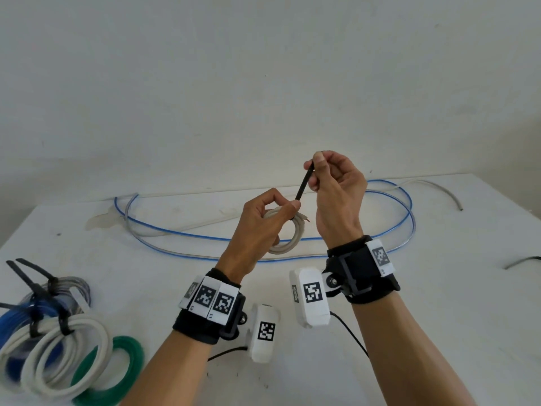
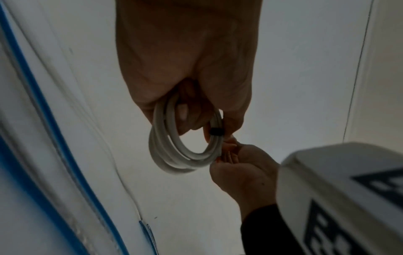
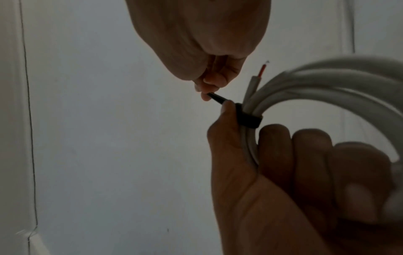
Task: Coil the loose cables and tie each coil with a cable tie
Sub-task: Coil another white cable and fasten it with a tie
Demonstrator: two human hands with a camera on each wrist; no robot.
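The left hand [image 1: 257, 227] holds a small coil of white cable [image 1: 285, 234] above the counter [image 1: 439, 303], fingers curled round the bundled turns, thumb pressed beside the black cable tie [image 3: 248, 119] that already bands them. The right hand [image 1: 336, 186] pinches the tie's free tail [image 1: 304, 184] between thumb and forefinger and holds it up and away from the coil.

Hazards from this position, as judged:
- If the left-hand grip slackens while the tail is drawn, the turns may splay and the band may close on only some of them.
- The cut cable end [image 3: 253, 84], with its bared red core, stands just beside the band; a skewed pull may leave it outside the loop.
- The pinch sits at the tail's tip; it may slip under load.

Tied coils [image 1: 67, 344] lie near the left counter edge. A long blue-striped clear cable [image 1: 181, 234] lies uncoiled across the far counter.
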